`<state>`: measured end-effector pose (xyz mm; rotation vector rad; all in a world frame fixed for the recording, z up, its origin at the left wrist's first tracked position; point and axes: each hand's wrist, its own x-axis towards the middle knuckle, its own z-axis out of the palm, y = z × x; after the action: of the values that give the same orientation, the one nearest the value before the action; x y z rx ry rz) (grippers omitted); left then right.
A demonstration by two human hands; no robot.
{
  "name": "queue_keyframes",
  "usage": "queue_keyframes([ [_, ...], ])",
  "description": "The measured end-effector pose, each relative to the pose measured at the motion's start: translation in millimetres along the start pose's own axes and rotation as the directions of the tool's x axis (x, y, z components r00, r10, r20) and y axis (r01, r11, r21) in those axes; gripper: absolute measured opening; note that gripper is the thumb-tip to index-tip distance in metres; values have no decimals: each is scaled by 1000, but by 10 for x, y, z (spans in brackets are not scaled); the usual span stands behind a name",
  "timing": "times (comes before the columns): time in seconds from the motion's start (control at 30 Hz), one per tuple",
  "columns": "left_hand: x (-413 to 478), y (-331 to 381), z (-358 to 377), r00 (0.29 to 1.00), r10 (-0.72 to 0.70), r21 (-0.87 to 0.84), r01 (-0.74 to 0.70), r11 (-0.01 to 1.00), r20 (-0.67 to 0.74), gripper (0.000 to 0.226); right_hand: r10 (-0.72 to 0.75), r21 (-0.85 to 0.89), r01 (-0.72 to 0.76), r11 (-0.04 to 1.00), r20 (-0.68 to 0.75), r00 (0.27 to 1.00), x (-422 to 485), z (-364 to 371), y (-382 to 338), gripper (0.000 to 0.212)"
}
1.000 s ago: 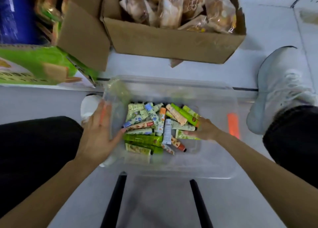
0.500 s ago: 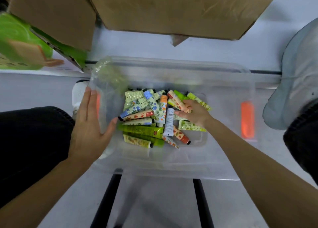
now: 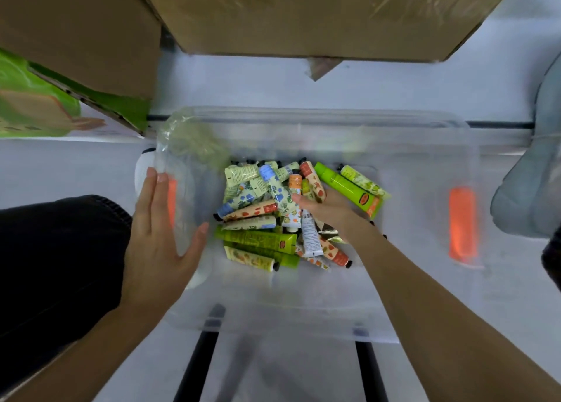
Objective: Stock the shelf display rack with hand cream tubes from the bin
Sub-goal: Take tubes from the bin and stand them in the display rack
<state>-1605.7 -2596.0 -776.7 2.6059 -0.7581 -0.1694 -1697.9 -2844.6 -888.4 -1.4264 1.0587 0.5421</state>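
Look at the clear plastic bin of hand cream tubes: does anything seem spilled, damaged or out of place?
Nothing stands out. The hand cream tubes lie jumbled but all inside the clear plastic bin; none looks spilled or crushed. The left hand rests on its side and the right hand reaches into the pile.

Left hand flat, fingers extended, right hand palm-down, reaching forward

Dim, cool light; soft blur, edges warped.
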Motion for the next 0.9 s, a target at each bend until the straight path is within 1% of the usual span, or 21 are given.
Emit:
queue_keyframes([
  [0.1,18,-18,5,999,31,-14,-31,999,-11,77,27,124,-22,992,-35,999,42,47,12,48],
  [0.17,17,-30,14,999,41,-19,-41,999,-17,78,82,184,-82,980,6,997,61,96,26,53],
  [0.23,6,-33,20,999,34,-30,-35,999,-19,78,83,223,-92,970,47,995,50,200,21,54],
  [0.27,3,-31,21,999,30,-38,-30,999,-20,78,70,249,-75,965,30,997,61,263,37,55],
  [0.3,-1,-25,20,999,25,-45,-26,999,-20,79,56,261,-50,964,-17,998,78,321,56,59],
  [0.37,5,-22,19,1000,21,-42,-22,999,-21,79,59,256,-27,966,-120,991,64,407,59,69],
  [0.43,11,-21,23,999,26,-31,-26,999,-22,79,60,255,-12,967,-182,981,50,456,57,73],
  [0.57,-3,-12,22,999,26,-26,-27,999,-25,79,95,344,-18,939,-209,973,29,576,26,76],
  [0.63,-3,-6,16,999,25,-39,-25,999,-20,79,123,361,-40,932,-211,970,40,593,7,79],
  [0.67,-5,-6,12,1000,24,-44,-24,999,-19,80,131,358,-52,932,-201,971,52,586,4,79],
  [0.77,3,-5,4,1000,15,-48,-16,999,-20,80,149,331,-98,938,-133,980,47,582,-32,66],
  [0.83,8,-5,5,999,23,-48,-25,999,-24,80,130,379,-75,922,-123,984,41,645,-62,48],
  [0.87,9,-2,3,999,28,-41,-29,999,-27,79,106,404,-44,914,-134,985,44,690,-71,42],
  [0.9,9,2,2,999,28,-34,-29,999,-29,78,90,414,-22,910,-146,985,49,728,-74,44],
])
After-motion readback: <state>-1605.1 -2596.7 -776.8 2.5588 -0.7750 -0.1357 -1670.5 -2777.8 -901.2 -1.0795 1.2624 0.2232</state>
